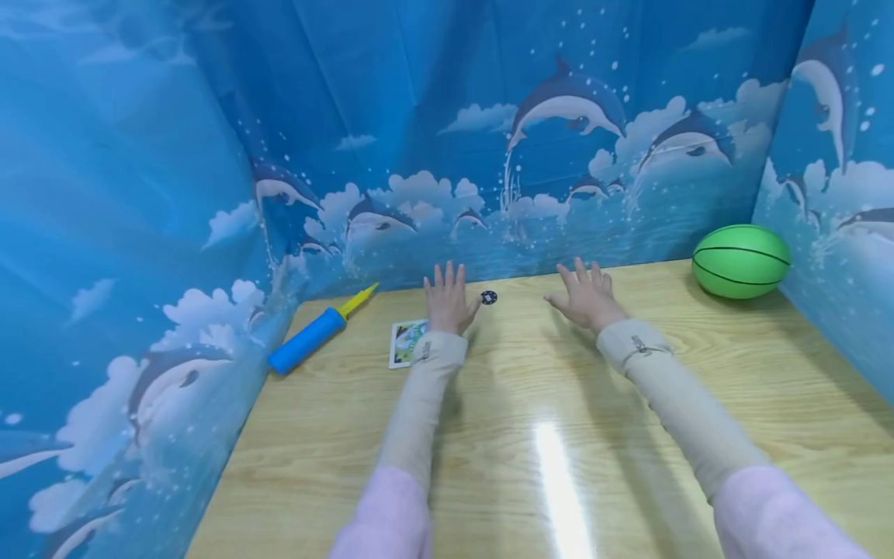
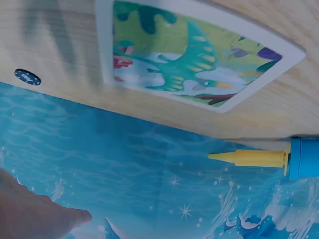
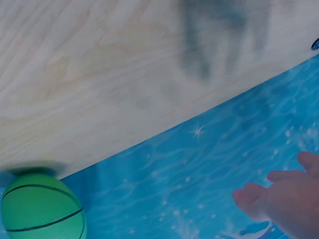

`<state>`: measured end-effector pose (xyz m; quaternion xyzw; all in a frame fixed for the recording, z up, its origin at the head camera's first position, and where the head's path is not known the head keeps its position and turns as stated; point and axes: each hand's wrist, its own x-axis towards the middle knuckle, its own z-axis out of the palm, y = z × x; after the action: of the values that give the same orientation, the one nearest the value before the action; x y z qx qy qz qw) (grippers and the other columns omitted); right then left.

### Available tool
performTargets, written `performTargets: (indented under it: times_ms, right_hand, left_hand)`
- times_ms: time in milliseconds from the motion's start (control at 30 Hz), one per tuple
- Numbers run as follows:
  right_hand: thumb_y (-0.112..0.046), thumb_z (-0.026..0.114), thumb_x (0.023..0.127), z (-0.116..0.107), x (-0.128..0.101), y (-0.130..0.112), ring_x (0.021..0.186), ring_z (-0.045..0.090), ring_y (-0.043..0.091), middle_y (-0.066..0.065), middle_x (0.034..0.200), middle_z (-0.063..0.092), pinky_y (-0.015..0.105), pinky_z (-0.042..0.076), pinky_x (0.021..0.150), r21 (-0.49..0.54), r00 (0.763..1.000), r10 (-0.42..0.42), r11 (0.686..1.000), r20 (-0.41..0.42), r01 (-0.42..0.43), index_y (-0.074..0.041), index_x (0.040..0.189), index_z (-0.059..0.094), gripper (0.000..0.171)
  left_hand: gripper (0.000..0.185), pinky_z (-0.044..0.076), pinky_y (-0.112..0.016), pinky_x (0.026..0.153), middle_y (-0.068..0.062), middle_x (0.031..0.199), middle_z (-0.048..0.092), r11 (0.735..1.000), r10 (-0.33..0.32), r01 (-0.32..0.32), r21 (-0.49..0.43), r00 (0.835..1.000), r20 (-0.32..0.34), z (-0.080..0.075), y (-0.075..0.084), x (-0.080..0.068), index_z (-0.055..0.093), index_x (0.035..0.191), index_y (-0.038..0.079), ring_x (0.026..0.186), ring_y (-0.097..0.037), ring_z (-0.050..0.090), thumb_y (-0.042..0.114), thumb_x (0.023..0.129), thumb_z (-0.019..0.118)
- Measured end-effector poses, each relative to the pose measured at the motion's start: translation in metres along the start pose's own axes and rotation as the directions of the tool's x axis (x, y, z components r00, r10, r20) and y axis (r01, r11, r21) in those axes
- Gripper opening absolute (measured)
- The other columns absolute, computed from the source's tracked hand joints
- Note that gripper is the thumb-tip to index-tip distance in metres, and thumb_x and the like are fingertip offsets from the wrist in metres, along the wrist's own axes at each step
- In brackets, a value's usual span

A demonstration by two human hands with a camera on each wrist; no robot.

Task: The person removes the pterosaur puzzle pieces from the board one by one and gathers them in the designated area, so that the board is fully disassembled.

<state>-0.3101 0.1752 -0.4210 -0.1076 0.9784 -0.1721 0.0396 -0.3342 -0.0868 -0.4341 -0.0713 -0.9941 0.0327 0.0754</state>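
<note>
Both hands hover palm-down over the far part of a wooden table (image 1: 531,435), fingers straight and holding nothing. My left hand (image 1: 448,299) is beside a small dark round disc (image 1: 488,297), also visible in the left wrist view as the disc (image 2: 27,76). A picture card (image 1: 407,342) with a green dinosaur (image 2: 194,69) lies just left of the left wrist. My right hand (image 1: 588,296) is apart from everything, its fingertips (image 3: 249,199) showing at the lower right. A blue pump with a yellow nozzle (image 1: 316,332) lies at the far left. A green ball (image 1: 741,261) sits at the far right corner.
Blue dolphin-print sheets (image 1: 447,140) wall the table on the left, back and right. The pump's yellow nozzle (image 2: 249,158) points at the back sheet. The ball (image 3: 42,206) rests close to the back and right sheets.
</note>
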Motion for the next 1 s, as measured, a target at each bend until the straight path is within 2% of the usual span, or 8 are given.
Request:
performTargets:
  times_ms: [133, 267, 433, 533, 667, 767, 900, 1000]
  right_hand:
    - [-0.049, 0.041, 0.101, 0.013, -0.002, -0.017, 0.145, 0.001, 0.057, 0.031, 0.16, 0.003, 0.072, 0.005, 0.116, 0.011, 0.999, -0.05, 0.999, 0.01, 0.05, -0.005, 0.156, 0.016, 0.075]
    - [-0.051, 0.042, 0.101, 0.029, -0.006, -0.038, 0.144, 0.012, 0.056, 0.029, 0.16, 0.008, 0.07, 0.01, 0.117, 0.006, 0.993, -0.113, 0.994, 0.038, 0.113, -0.008, 0.156, 0.018, 0.074]
    - [-0.048, 0.046, 0.1, 0.053, -0.012, -0.065, 0.143, 0.019, 0.055, 0.028, 0.16, 0.016, 0.069, 0.018, 0.116, -0.016, 0.977, -0.203, 0.979, 0.062, 0.204, -0.009, 0.155, 0.023, 0.071]
    - [-0.046, 0.05, 0.099, 0.066, -0.015, -0.083, 0.142, 0.021, 0.054, 0.027, 0.159, 0.019, 0.068, 0.02, 0.115, -0.005, 0.965, -0.255, 0.967, 0.067, 0.256, -0.008, 0.154, 0.027, 0.07]
    - [-0.047, 0.052, 0.098, 0.081, -0.019, -0.106, 0.144, 0.02, 0.051, 0.024, 0.16, 0.02, 0.067, 0.019, 0.117, 0.01, 0.95, -0.293, 0.956, 0.109, 0.294, -0.01, 0.153, 0.029, 0.071]
    - [-0.048, 0.048, 0.099, 0.092, -0.023, -0.122, 0.146, 0.017, 0.049, 0.022, 0.161, 0.019, 0.066, 0.016, 0.118, -0.013, 0.936, -0.315, 0.947, 0.154, 0.321, -0.011, 0.154, 0.028, 0.069]
    - [-0.05, 0.045, 0.1, 0.103, -0.027, -0.14, 0.148, 0.014, 0.047, 0.02, 0.162, 0.018, 0.065, 0.015, 0.119, -0.032, 0.921, -0.336, 0.937, 0.198, 0.348, -0.013, 0.154, 0.029, 0.067]
    - [-0.051, 0.047, 0.099, 0.108, -0.029, -0.148, 0.148, 0.013, 0.047, 0.017, 0.163, 0.017, 0.064, 0.014, 0.12, -0.015, 0.92, -0.333, 0.939, 0.208, 0.344, -0.016, 0.154, 0.03, 0.067]
  left_hand:
    - [0.076, 0.016, -0.054, 0.123, -0.014, 0.163, 0.021, 0.999, 0.0, 0.001, -0.039, 1.0, 0.014, 0.008, -0.013, -0.01, 0.02, 0.156, 0.012, 0.151, -0.037, 0.017, 0.055, 0.098, 0.045]
    - [0.074, 0.013, -0.052, 0.125, -0.015, 0.163, 0.019, 0.996, -0.008, 0.011, -0.088, 0.999, 0.034, 0.018, -0.026, -0.026, 0.018, 0.156, 0.01, 0.151, -0.037, 0.015, 0.051, 0.1, 0.044]
    - [0.074, 0.012, -0.053, 0.125, -0.018, 0.162, 0.019, 0.981, 0.014, -0.004, -0.195, 0.999, 0.052, 0.024, -0.043, -0.049, 0.02, 0.156, 0.006, 0.151, -0.039, 0.014, 0.047, 0.1, 0.047]
    - [0.075, 0.014, -0.054, 0.124, -0.019, 0.162, 0.02, 0.982, 0.034, -0.017, -0.19, 0.996, 0.083, 0.026, -0.057, -0.062, 0.021, 0.155, 0.006, 0.151, -0.039, 0.014, 0.047, 0.099, 0.048]
    - [0.077, 0.017, -0.055, 0.123, -0.02, 0.162, 0.02, 0.988, 0.031, -0.011, -0.153, 0.99, 0.134, 0.031, -0.079, -0.082, 0.022, 0.155, 0.005, 0.15, -0.04, 0.015, 0.049, 0.098, 0.049]
    - [0.08, 0.016, -0.058, 0.122, -0.022, 0.161, 0.02, 0.983, 0.026, 0.005, -0.186, 0.986, 0.164, 0.035, -0.092, -0.098, 0.023, 0.154, 0.002, 0.15, -0.042, 0.013, 0.05, 0.096, 0.051]
    - [0.083, 0.013, -0.059, 0.123, -0.023, 0.161, 0.017, 0.974, 0.029, 0.019, -0.226, 0.977, 0.209, 0.042, -0.101, -0.117, 0.021, 0.154, 0.0, 0.15, -0.044, 0.01, 0.054, 0.097, 0.047]
    - [0.084, 0.011, -0.058, 0.123, -0.022, 0.162, 0.015, 0.971, 0.019, 0.037, -0.235, 0.972, 0.233, 0.048, -0.105, -0.128, 0.018, 0.154, 0.001, 0.15, -0.043, 0.008, 0.057, 0.097, 0.043]
